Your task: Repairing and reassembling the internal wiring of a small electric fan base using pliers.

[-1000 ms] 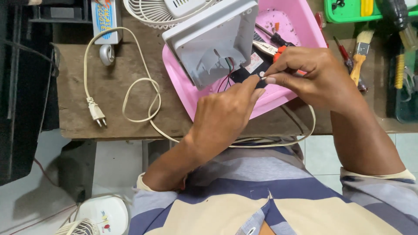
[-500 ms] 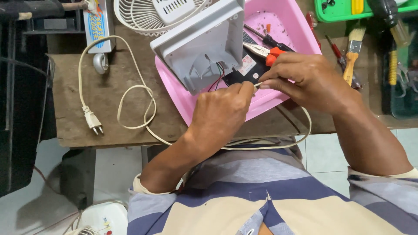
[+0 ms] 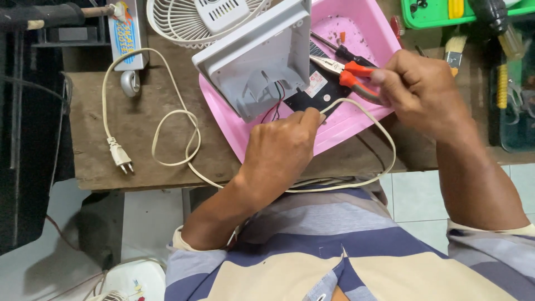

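Power cord [image 3: 356,108] end pinched in left hand [image 3: 281,147], right hand [image 3: 423,92] gripping orange pliers [image 3: 348,72] just beyond; fan housing [image 3: 259,56] open, wires loose, unjoined yet.

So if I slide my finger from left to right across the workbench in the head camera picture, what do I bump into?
Plug → looped cord → grey fan base → left hand → pliers → right hand → paintbrush.

Glossy pink plastic tray [image 3: 356,120] on rough, worn wooden table [image 3: 139,145]; matt grey plastic housing [image 3: 253,61]; smooth cream rubbery cord [image 3: 167,120]; orange-gripped metal pliers [image 3: 351,73].
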